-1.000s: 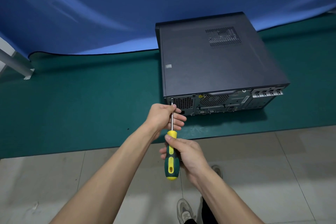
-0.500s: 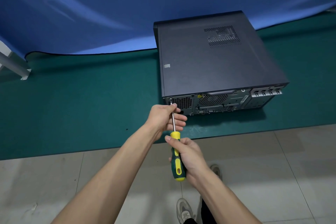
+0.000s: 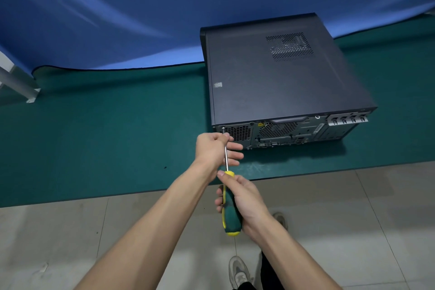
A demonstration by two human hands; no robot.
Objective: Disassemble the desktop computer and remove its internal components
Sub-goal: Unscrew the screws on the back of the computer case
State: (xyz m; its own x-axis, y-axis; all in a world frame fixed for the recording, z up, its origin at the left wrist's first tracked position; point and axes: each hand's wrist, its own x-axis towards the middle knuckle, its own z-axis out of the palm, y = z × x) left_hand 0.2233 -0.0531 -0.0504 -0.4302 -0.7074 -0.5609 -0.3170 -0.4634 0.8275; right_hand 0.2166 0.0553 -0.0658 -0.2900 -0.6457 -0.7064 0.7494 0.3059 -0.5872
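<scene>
The computer (image 3: pixel 282 73) is lying on the bench (image 3: pixel 106 136), just past my hands. My right hand (image 3: pixel 244 202) is gripping the screwdriver (image 3: pixel 229 207) handle to turn a back screw. My left hand (image 3: pixel 211 148) is pinching the shaft so the tip is not slipping.

Even, dim overhead light, soft shadows, wide-angle bending at edges.
</scene>
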